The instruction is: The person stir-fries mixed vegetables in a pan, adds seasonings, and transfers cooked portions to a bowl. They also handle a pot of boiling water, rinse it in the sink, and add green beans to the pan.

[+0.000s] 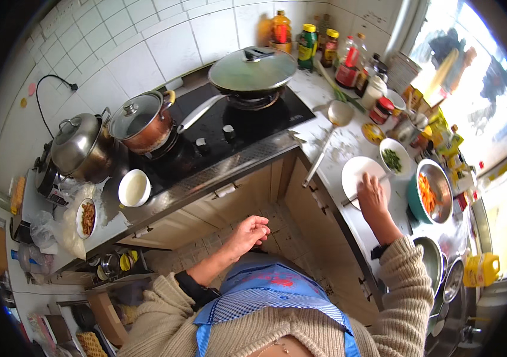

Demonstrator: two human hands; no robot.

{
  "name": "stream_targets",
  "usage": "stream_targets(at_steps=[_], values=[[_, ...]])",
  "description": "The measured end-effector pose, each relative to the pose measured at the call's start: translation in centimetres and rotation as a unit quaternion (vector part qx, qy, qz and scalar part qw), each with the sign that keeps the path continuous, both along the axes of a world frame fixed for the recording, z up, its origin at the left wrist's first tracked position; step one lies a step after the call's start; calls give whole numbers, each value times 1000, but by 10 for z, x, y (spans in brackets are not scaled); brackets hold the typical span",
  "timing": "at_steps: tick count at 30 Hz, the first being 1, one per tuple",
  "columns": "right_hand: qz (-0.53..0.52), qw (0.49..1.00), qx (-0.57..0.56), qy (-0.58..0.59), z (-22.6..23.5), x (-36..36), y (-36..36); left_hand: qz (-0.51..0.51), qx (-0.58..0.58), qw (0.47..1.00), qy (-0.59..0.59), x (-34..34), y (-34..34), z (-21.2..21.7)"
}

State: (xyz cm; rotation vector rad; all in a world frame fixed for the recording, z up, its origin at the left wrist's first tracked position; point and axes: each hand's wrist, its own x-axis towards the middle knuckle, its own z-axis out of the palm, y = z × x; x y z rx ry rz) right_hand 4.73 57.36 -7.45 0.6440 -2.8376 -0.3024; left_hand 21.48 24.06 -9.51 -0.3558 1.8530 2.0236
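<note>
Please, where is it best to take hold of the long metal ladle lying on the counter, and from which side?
Probably the ladle is best gripped on its long thin handle, near the free end that reaches the counter's front edge. Come from above, beside the white plate. Its bowl lies far back among the bottles.

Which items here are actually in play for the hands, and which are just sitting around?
In play:
right hand resting on the white plate
chopsticks lying across that plate
left hand, empty, held over the floor

Lying about:
lidded wok
copper pot
ladle
bowl of chopped greens
teal bowl of carrots
sauce bottles
</note>
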Motion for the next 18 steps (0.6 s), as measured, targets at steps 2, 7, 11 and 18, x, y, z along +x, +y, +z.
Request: stream_targets(at_steps=[2, 7, 11, 18], values=[[35, 999, 28, -9, 8, 7, 2, -18, 10, 999, 39, -12, -29, 12], [11, 998, 51, -21, 27, 14, -10, -46, -6, 991, 126, -51, -86, 60], [24, 998, 59, 18, 46, 5, -29, -42, -21, 990, 136, -81, -108, 71], [79, 993, -80, -38, 108, -14, -137, 4, -232, 956, 178, -119, -122, 26]])
